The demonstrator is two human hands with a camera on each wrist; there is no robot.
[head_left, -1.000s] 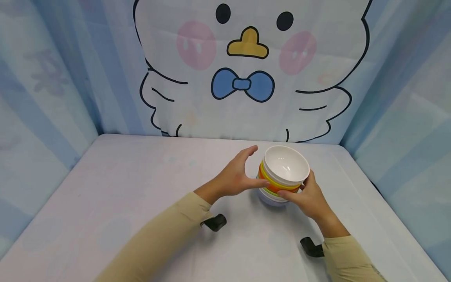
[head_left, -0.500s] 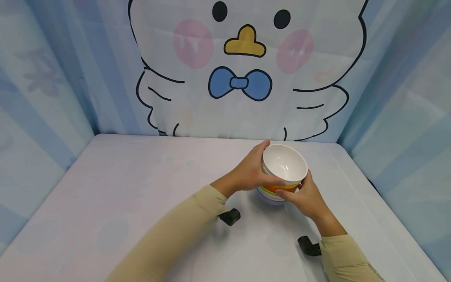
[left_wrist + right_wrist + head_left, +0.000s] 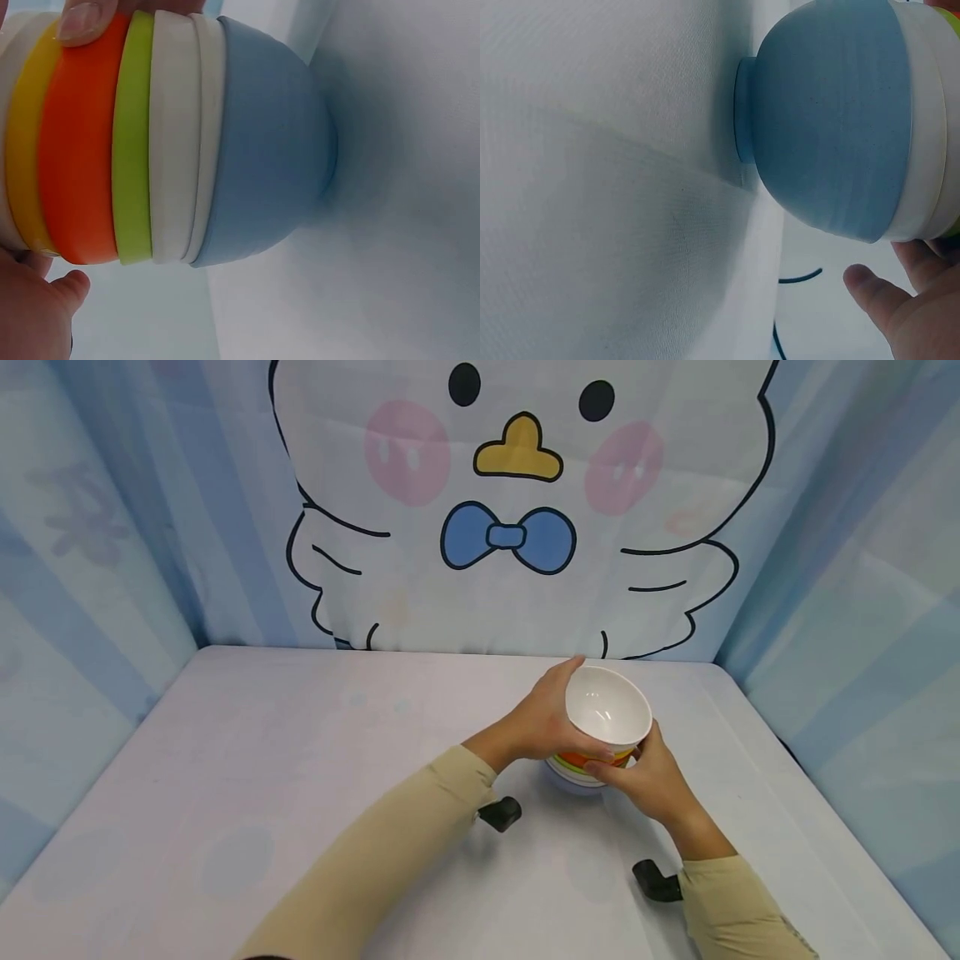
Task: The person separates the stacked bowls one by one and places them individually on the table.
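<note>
A stack of nested bowls rises from the right half of the table. Its topmost white bowl (image 3: 609,706) shows its glossy inside in the head view. Below that come a yellow bowl (image 3: 28,150), an orange bowl (image 3: 79,161), a green bowl (image 3: 133,150), white rims and, lowest, a blue bowl (image 3: 270,142), its foot right at the tabletop. My left hand (image 3: 551,718) grips the upper stack from the left, thumb across the front. From the right, my right hand (image 3: 660,777) holds the stack a little lower, its thumb on the front; its other fingers are mostly hidden behind.
A pale cloth covers the table (image 3: 300,760). Behind its far edge hangs a curtain (image 3: 510,602) printed with a cartoon bird, and blue striped curtains (image 3: 97,568) close off the sides. A black wrist mount sticks out below each sleeve.
My left hand has moved right from beside the stack and closed its fingers around the upper bowls. The right hand keeps its hold, and the stack stays about where it was.
</note>
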